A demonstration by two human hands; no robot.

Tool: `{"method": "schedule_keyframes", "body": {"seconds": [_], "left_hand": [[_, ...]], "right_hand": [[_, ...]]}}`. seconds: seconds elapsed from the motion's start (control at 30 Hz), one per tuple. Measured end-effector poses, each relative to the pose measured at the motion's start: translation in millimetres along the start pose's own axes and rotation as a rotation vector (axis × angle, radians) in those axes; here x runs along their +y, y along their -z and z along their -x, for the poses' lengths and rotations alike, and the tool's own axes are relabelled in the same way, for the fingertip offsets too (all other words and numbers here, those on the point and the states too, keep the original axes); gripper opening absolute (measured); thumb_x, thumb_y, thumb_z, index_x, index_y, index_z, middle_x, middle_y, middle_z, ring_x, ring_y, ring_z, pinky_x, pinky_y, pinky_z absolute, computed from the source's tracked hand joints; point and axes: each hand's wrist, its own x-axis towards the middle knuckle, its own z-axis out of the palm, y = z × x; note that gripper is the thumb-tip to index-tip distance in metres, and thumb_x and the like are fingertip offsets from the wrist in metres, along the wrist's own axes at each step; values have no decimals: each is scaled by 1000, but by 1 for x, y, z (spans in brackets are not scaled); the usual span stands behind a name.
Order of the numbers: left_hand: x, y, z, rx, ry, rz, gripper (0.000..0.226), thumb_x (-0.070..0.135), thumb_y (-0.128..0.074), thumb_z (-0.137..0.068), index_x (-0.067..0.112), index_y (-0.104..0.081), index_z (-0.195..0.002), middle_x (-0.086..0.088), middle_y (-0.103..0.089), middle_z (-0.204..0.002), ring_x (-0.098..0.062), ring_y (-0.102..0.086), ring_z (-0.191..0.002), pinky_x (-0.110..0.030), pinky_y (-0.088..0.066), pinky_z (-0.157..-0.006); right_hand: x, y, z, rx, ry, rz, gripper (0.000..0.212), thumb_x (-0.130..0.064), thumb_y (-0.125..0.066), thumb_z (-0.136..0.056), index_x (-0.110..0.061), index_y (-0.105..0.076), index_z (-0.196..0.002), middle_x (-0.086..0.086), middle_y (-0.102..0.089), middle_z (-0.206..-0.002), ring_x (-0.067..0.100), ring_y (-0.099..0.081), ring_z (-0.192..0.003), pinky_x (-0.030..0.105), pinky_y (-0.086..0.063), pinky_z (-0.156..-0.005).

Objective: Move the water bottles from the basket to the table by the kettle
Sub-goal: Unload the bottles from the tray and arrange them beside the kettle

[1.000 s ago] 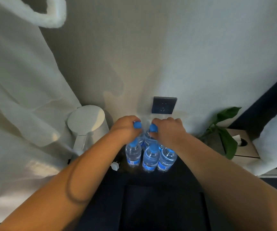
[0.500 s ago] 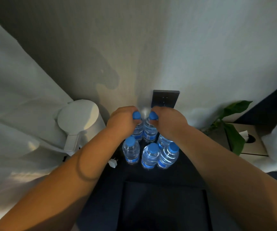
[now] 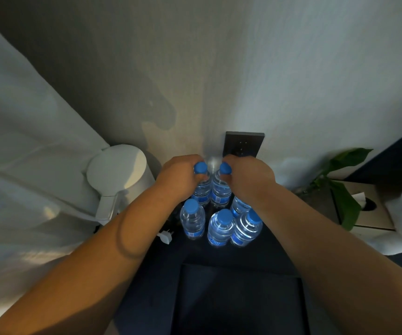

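Bottles (image 3: 219, 192) nearer wall (image 3: 219, 68) than before, 1 neck pinched beneath left grip (image 3: 178, 178), 1 beneath right grip (image 3: 250, 178)

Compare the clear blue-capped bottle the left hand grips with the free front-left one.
The clear, blue-capped back bottle is held at its neck by the left hand; the front-left bottle stands untouched. The back bottle is nearer the wall; the front-left bottle nearer the camera. Both are upright with blue labels.

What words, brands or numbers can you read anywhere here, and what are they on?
Blue labels on the water bottles: some print, too blurred to read.
Kettle: no text shows.
Wall socket: no text shows.
Tissue box: no text shows.
So nothing is legible.
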Motion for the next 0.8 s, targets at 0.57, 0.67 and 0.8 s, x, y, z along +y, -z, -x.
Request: {"method": "schedule_keyframes", "body": {"seconds": [0.57, 0.67, 0.8], "left_hand": [[0, -6, 3, 95, -3, -112, 26, 40, -79, -91, 23, -68, -107, 3, -68, -92, -19, -62, -80, -31, -48, -64], [1, -6, 0, 81, 0, -157, 32, 44, -79, -89, 20, -65, -105, 1, -67, -92, -20, -61, -81, -31, -47, -64], [4, -1, -1, 6, -6, -134, 43, 46, -80, -88, 26, -62, -122, 3, -65, -101, -20, -63, -90, -33, -50, -69]], "right_hand": [[1, -4, -1, 3, -40, 26, 28, -30, -63, -102, -26, -55, -128, 0, -62, -96, 22, -58, -81, 33, -46, -66], [0, -4, -1, -2, -40, 36, 30, -27, -65, -100, -26, -55, -129, 1, -65, -100, 22, -57, -82, 33, -44, -66], [0, -3, -1, -9, -42, 42, 34, -25, -66, -99, -26, -54, -131, 2, -66, -103, 24, -62, -88, 33, -47, -68]]}}
